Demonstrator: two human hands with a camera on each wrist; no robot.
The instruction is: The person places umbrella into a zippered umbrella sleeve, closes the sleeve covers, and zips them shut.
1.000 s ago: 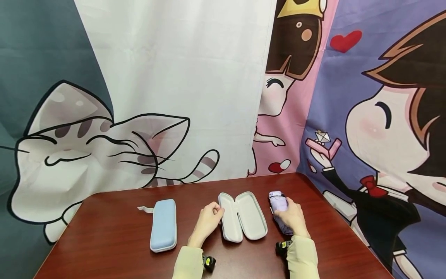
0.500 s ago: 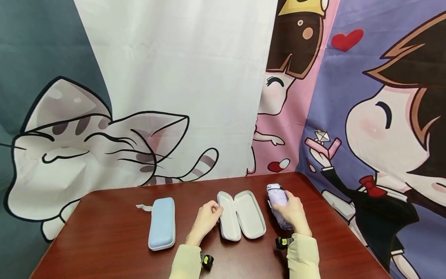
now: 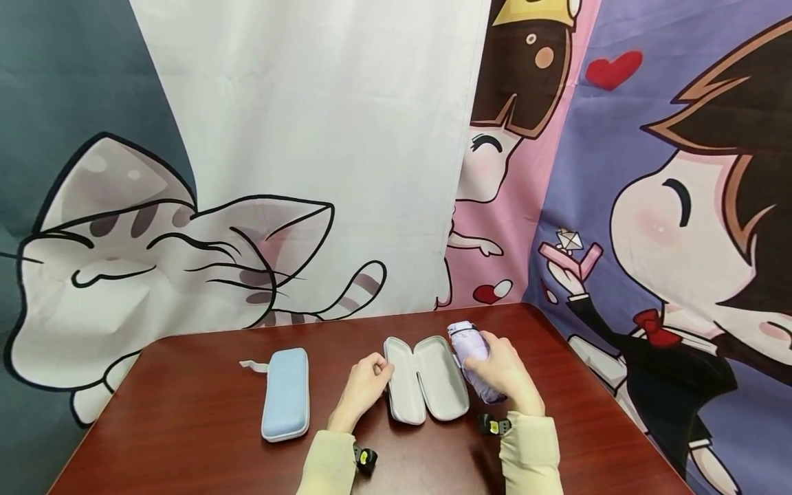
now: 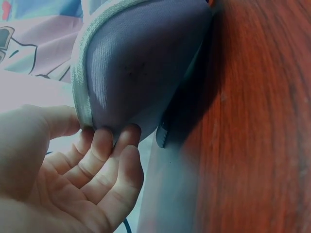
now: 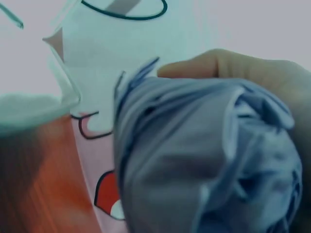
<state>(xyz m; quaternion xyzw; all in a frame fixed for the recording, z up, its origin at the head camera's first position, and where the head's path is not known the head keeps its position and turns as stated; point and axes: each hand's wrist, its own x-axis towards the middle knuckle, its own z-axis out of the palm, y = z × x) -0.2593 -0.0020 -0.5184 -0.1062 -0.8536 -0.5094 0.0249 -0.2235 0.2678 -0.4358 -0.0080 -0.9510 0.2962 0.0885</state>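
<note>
An open hard zip case (image 3: 442, 378) with a pale grey lining lies on the table, its two halves spread side by side. My left hand (image 3: 361, 386) pinches the rim of its left half; in the left wrist view the thumb sits on the pale edge and fingertips touch the outer shell (image 4: 131, 68). Just right of the case, my right hand (image 3: 504, 371) grips a folded lavender umbrella (image 3: 468, 344) with a dark band near its far end. The right wrist view shows the umbrella's gathered fabric (image 5: 184, 160) up close, hiding most of the fingers.
A closed light blue zip case (image 3: 286, 395) with a pale strap (image 3: 254, 366) lies to the left on the reddish-brown table (image 3: 192, 412). Behind the table hangs a cloth backdrop (image 3: 328, 124) with cartoon figures.
My right hand has lifted the umbrella slightly and carried it left, close to the open case's right half. The left hand keeps its place at the case.
</note>
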